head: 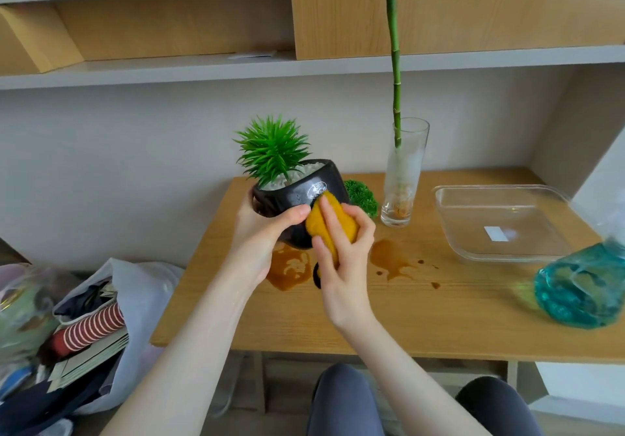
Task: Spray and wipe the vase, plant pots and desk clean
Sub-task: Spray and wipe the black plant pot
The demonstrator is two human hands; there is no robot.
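Above the desk's (422, 317) left edge, your left hand (260, 229) grips the tilted pot (291, 195); your right hand (341, 253) clamps a cloth (319, 220) against it.

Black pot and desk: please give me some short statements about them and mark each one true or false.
1. The left hand holds the black pot tilted above the desk. True.
2. The right hand presses a blue sponge on the pot. False: it presses a yellow cloth on it.
3. Brown spills lie on the desk. True.
4. The vase lies on its side. False: it stands upright with a green stem in it.
5. The clear tray is full of water. False: it looks empty apart from a white label.
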